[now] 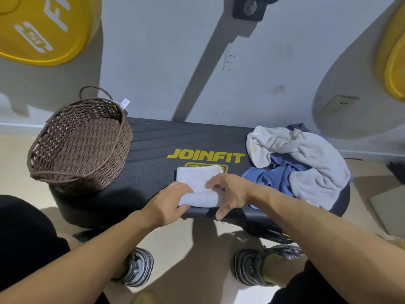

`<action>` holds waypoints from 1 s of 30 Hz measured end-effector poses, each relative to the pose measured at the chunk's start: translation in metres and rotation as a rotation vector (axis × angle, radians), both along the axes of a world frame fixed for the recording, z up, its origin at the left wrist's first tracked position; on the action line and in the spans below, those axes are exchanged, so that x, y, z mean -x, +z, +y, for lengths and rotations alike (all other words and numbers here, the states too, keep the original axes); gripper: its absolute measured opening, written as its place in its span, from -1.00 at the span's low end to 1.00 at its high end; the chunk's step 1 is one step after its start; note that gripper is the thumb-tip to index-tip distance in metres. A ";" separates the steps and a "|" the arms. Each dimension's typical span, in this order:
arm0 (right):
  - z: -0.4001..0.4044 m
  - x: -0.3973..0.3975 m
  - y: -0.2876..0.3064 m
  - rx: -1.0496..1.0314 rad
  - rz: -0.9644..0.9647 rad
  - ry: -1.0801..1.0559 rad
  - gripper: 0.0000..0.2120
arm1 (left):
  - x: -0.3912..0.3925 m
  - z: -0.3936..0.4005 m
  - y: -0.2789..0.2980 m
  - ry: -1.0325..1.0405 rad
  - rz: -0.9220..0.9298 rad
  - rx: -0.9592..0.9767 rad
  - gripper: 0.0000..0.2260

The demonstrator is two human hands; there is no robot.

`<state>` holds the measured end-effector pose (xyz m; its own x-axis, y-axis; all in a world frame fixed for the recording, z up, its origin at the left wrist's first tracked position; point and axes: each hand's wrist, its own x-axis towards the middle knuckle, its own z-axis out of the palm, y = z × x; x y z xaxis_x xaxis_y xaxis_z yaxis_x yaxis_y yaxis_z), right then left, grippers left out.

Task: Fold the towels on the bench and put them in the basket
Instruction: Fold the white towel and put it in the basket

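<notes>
A small white towel, folded into a compact rectangle, lies at the front middle of the black bench. My left hand grips its near left corner, thumb under the edge. My right hand pinches the towel's right side with curled fingers. A brown wicker basket stands on the bench's left end, tilted and holding nothing I can see. On the right end, an off-white towel lies crumpled over a blue towel.
The bench stands against a grey wall with a power socket. Yellow weight plates hang at the upper left and upper right. My feet in grey shoes stand on the beige floor just before the bench.
</notes>
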<state>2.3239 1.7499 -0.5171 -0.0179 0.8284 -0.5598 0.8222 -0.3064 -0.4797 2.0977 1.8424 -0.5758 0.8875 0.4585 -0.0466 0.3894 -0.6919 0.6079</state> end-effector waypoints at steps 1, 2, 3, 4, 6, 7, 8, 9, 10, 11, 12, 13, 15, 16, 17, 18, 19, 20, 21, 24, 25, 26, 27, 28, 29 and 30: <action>-0.001 -0.001 0.001 0.003 -0.002 -0.009 -0.08 | -0.002 0.005 0.004 0.025 0.021 0.055 -0.79; -0.001 -0.001 0.002 0.003 -0.009 -0.014 -0.07 | -0.003 0.010 0.008 0.056 0.034 0.115 -0.83; -0.001 -0.002 0.003 -0.001 -0.019 -0.017 -0.10 | -0.004 0.014 0.011 0.086 0.040 0.170 -0.86; 0.000 -0.002 0.004 -0.006 -0.025 -0.022 -0.17 | -0.003 0.018 0.013 0.107 0.045 0.210 -0.88; 0.002 -0.002 0.004 -0.012 -0.007 -0.050 -0.37 | -0.001 0.023 0.013 0.127 0.047 0.260 -0.92; 0.002 -0.002 0.004 -0.012 0.024 -0.080 -0.46 | 0.000 0.025 0.012 0.137 0.039 0.290 -0.93; 0.002 -0.002 0.003 -0.014 0.062 -0.114 -0.54 | 0.001 0.026 0.011 0.150 0.028 0.323 -0.94; 0.001 -0.001 0.002 -0.019 0.097 -0.144 -0.60 | 0.001 0.026 0.010 0.168 0.011 0.357 -0.95; 0.001 -0.001 0.000 -0.027 0.126 -0.175 -0.64 | 0.001 0.026 0.008 0.198 -0.006 0.386 -0.97; 0.001 -0.001 -0.002 -0.033 0.153 -0.220 -0.66 | 0.001 0.025 0.006 0.242 -0.026 0.402 -0.98; 0.000 -0.001 -0.004 -0.039 0.179 -0.282 -0.66 | 0.001 0.024 0.003 0.300 -0.043 0.401 -0.95; -0.001 -0.001 -0.005 -0.047 0.205 -0.354 -0.65 | 0.000 0.022 0.001 0.364 -0.048 0.383 -0.91; -0.002 -0.001 -0.009 -0.066 0.268 -0.505 -0.63 | -0.003 0.017 -0.002 0.470 -0.024 0.338 -0.81; -0.002 -0.001 -0.011 -0.073 0.310 -0.578 -0.62 | -0.005 0.015 -0.002 0.505 -0.011 0.322 -0.79; -0.003 0.000 -0.013 -0.075 0.352 -0.645 -0.63 | -0.008 0.012 -0.001 0.530 0.002 0.303 -0.77; -0.003 0.000 -0.014 -0.073 0.387 -0.698 -0.64 | -0.011 0.010 0.000 0.547 0.017 0.281 -0.75; -0.002 0.002 -0.016 -0.070 0.408 -0.735 -0.65 | -0.013 0.009 0.000 0.558 0.034 0.258 -0.75; -0.002 0.003 -0.017 -0.070 0.418 -0.763 -0.67 | -0.015 0.009 0.000 0.565 0.056 0.240 -0.74; -0.001 0.005 -0.017 -0.073 0.416 -0.786 -0.68 | -0.018 0.009 0.001 0.569 0.090 0.228 -0.73; 0.001 0.010 -0.021 -0.080 0.368 -0.828 -0.68 | -0.028 0.016 0.001 0.558 0.207 0.199 -0.67; 0.001 0.011 -0.023 -0.082 0.339 -0.835 -0.70 | -0.031 0.018 0.000 0.559 0.239 0.188 -0.65; 0.001 0.013 -0.025 -0.085 0.313 -0.839 -0.73 | -0.033 0.019 0.000 0.566 0.265 0.176 -0.64; 0.002 0.014 -0.026 -0.090 0.286 -0.838 -0.74 | -0.033 0.020 -0.001 0.574 0.281 0.170 -0.63; 0.003 0.014 -0.027 -0.095 0.250 -0.828 -0.74 | -0.033 0.019 -0.001 0.583 0.280 0.176 -0.63; 0.004 0.014 -0.028 -0.097 0.206 -0.814 -0.72 | -0.032 0.019 -0.002 0.588 0.264 0.195 -0.63; 0.004 0.014 -0.028 -0.095 0.162 -0.804 -0.69 | -0.030 0.019 -0.003 0.590 0.234 0.232 -0.64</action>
<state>2.3097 1.7543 -0.5453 0.5262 0.6668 -0.5277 0.2880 -0.7237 -0.6272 2.1274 1.8614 -0.5793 0.4457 0.8184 -0.3628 0.8018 -0.1847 0.5684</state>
